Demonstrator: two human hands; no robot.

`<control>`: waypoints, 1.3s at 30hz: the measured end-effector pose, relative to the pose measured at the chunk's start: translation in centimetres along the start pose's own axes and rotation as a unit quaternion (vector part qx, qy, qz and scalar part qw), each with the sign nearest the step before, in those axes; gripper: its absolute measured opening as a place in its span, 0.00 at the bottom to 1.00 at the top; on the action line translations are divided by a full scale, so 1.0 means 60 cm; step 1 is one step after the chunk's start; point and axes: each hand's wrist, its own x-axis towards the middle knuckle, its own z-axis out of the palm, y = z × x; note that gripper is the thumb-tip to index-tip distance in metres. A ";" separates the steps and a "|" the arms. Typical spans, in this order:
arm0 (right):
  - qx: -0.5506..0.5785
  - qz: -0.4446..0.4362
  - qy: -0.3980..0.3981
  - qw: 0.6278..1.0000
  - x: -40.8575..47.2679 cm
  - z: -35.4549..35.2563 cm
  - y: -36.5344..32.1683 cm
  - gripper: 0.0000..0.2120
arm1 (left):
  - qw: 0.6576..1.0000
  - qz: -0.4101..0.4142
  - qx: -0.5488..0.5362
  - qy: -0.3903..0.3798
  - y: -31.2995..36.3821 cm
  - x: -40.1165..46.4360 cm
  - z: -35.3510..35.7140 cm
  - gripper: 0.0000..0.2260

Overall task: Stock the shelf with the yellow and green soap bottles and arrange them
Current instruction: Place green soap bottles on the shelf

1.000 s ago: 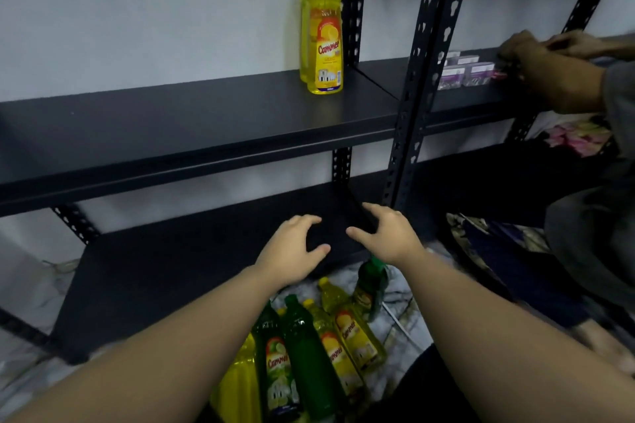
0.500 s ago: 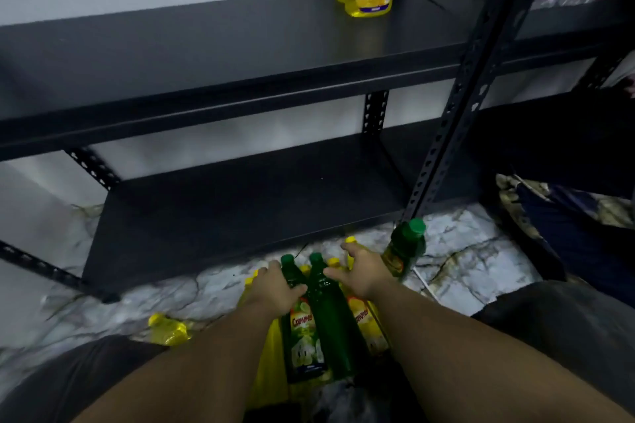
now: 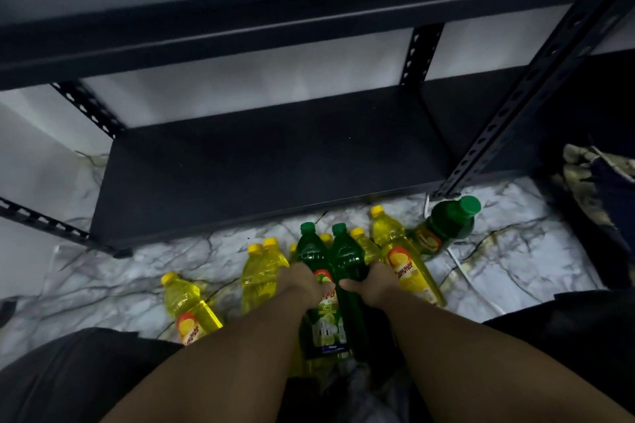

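**Bottles still on the floor**

From the left: a lone yellow bottle point(image 3: 190, 307), then the left hand point(image 3: 302, 280) and right hand point(image 3: 369, 280), each gripping a green bottle point(image 3: 345, 261). The lower shelf point(image 3: 268, 161) holds nothing; nearly all stocking remains.

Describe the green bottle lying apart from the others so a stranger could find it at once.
Start at the dark shelf's slotted right front post. At its foot on the marble floor lies a green bottle. Unlike the two green bottles held in hand, it lies alone.
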 end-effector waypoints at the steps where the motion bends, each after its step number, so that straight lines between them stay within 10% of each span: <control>1: 0.002 -0.003 -0.001 1.000 0.005 0.000 0.003 0.37 | 0.999 -0.010 -0.035 -0.004 -0.003 0.006 0.004 0.31; 21: 0.167 -0.098 0.041 0.980 -0.050 -0.046 -0.025 0.30 | 0.910 0.009 -0.413 0.035 -0.009 -0.058 -0.054 0.35; 39: 0.240 -0.408 0.233 0.849 -0.340 -0.292 -0.223 0.38 | 0.775 0.332 -0.499 0.201 0.028 -0.338 -0.359 0.28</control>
